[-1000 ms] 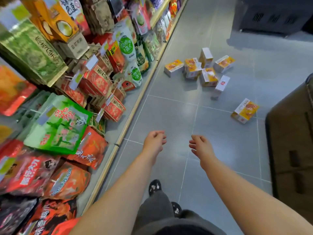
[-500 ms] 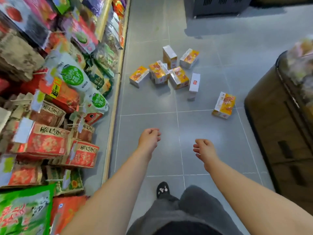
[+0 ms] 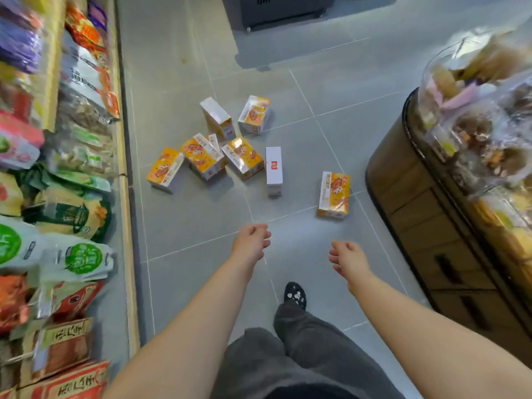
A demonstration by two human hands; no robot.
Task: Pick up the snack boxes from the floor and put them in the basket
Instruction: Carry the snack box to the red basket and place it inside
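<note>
Floor's left edge: store shelf (image 3: pixel 123 180) packed with snack bags (image 3: pixel 77 257), white pouches with green labels low down, red cartons (image 3: pixel 63 344) at the near-left corner. Much of it is blurred.

Grey tiled floor (image 3: pixel 178 82) runs up the middle.

Leftmost orange box (image 3: pixel 165 169) lies flat, nearest the shelf. Second orange box (image 3: pixel 201 156) is just right of it, touching or nearly, cannot tell. Behind these, the white-sided box (image 3: pixel 217 116) stands on a side, with the far orange box (image 3: pixel 254 113) just beside it. Centre orange box (image 3: pixel 243 156) lies near the second one. White box (image 3: pixel 273 167) lies lengthwise just to its right, red mark on top.

Dark cabinet (image 3: pixel 276 10) stands at the floor's far edge.

Left hand (image 3: pixel 250 243) is held out above the floor, fingers loosely curled, nothing in it, short of the cluster. Black patterned shoe (image 3: pixel 295 293) and grey trouser leg (image 3: pixel 302 341) are below, between the two forearms.

Lone orange box (image 3: pixel 334 194) lies flat, well apart from the cluster, near the floor's right edge.

Right hand (image 3: pixel 347 256) is just below that box, not touching, palm turned inward, fingers loose, empty.

All the boxes lie on the floor, none touched.

Right edge: wooden counter (image 3: pixel 408 220) with drawer fronts. Clear bins (image 3: pixel 475 110) of wrapped snacks sit on top, blurred.
</note>
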